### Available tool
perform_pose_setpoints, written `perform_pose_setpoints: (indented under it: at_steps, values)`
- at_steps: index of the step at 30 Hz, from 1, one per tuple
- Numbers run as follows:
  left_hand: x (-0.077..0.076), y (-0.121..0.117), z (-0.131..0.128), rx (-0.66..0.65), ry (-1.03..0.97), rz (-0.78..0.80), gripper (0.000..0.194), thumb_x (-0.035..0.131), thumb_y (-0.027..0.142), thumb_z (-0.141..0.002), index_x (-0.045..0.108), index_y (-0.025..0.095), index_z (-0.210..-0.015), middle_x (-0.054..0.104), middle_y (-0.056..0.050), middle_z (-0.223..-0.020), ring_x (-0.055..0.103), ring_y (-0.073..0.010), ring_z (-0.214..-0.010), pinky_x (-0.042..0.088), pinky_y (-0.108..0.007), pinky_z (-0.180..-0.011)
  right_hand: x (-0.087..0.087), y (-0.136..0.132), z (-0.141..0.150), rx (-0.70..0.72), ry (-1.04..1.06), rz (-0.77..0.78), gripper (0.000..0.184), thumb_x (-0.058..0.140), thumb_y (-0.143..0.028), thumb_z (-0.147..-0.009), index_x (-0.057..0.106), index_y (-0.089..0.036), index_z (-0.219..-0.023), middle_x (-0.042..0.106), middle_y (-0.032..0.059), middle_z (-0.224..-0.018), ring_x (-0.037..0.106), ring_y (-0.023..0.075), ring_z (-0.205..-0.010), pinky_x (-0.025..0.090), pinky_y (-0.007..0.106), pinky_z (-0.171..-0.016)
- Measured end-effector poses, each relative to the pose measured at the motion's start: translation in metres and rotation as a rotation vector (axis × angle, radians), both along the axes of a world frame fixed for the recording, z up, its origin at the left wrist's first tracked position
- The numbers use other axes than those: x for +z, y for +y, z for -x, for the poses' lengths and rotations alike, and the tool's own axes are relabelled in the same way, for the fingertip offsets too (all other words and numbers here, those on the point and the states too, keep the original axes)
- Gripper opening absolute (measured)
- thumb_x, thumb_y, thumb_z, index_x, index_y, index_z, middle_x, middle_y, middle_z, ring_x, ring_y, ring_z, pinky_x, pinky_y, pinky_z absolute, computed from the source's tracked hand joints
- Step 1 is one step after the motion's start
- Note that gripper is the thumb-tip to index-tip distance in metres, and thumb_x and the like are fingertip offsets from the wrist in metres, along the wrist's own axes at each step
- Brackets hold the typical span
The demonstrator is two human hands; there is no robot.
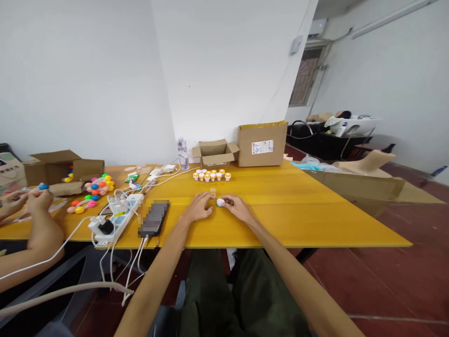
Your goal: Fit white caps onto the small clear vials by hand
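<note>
Low over the front half of the table, my right hand (237, 208) pinches a small round white piece with a blue edge (220, 202) between thumb and fingertips. My left hand (199, 207) rests on the wood just left of it, fingers stretched forward and thumb apart. By its fingertips lies a small pale object (213, 191), too small to name. Beyond both hands stands a cluster of several small white-and-orange round-topped pieces (212, 175).
An open cardboard box (214, 152), a taller closed carton (262, 145) and a water bottle (183, 153) line the wall. Left are a phone (154, 218), a power strip (121, 217) with trailing cables, and colourful balls (100, 186). A co-worker's hands (37, 199) hold a blue-tipped piece.
</note>
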State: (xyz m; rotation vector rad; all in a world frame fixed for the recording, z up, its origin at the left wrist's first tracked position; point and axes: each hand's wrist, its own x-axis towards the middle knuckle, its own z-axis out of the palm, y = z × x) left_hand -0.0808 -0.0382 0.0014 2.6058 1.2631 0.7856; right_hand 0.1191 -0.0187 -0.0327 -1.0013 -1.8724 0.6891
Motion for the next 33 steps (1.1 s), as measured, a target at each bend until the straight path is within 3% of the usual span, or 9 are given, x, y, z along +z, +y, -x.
perform_pose_setpoints:
  at_steps: [13, 23, 27, 33]
  values:
    - [-0.0004, 0.0040, 0.0104, 0.055, -0.014, 0.043, 0.035, 0.046, 0.007, -0.065, 0.055, 0.023, -0.095, 0.059, -0.004, -0.098, 0.056, -0.0207, -0.093, 0.045, -0.035, -0.089, 0.0019, -0.0012, 0.0003, -0.014, -0.026, -0.005, 0.015, 0.062, -0.027, -0.076, 0.070, -0.021, -0.088, 0.070, 0.0034, -0.084, 0.062, 0.0183, -0.076, 0.049, 0.030, -0.071]
    - [-0.0025, 0.0082, 0.0099, 0.058, -0.071, 0.094, 0.033, 0.043, 0.004, -0.072, 0.057, 0.023, -0.096, 0.061, -0.004, -0.101, 0.058, -0.0185, -0.092, 0.048, -0.033, -0.087, 0.0027, -0.0022, 0.0004, -0.013, -0.019, 0.000, 0.016, 0.061, -0.027, -0.076, 0.070, -0.021, -0.087, 0.070, 0.0037, -0.084, 0.062, 0.0193, -0.076, 0.050, 0.031, -0.070]
    - [-0.0025, 0.0086, 0.0094, 0.067, -0.097, 0.087, 0.023, 0.047, 0.012, -0.079, 0.058, 0.022, -0.097, 0.061, -0.005, -0.100, 0.059, -0.0185, -0.092, 0.048, -0.033, -0.087, 0.0022, -0.0016, 0.0002, -0.006, -0.012, 0.007, 0.016, 0.061, -0.027, -0.076, 0.070, -0.021, -0.088, 0.070, 0.0038, -0.084, 0.063, 0.0193, -0.077, 0.050, 0.031, -0.071]
    - [0.0024, 0.0052, 0.0084, 0.342, -0.026, -0.002, 0.014, 0.049, 0.021, -0.083, 0.060, 0.021, -0.092, 0.065, -0.006, -0.091, 0.061, -0.0213, -0.089, 0.046, -0.034, -0.083, 0.0023, -0.0015, 0.0002, -0.017, -0.019, 0.013, 0.016, 0.062, -0.027, -0.075, 0.070, -0.021, -0.088, 0.070, 0.0033, -0.083, 0.063, 0.0186, -0.075, 0.049, 0.030, -0.070]
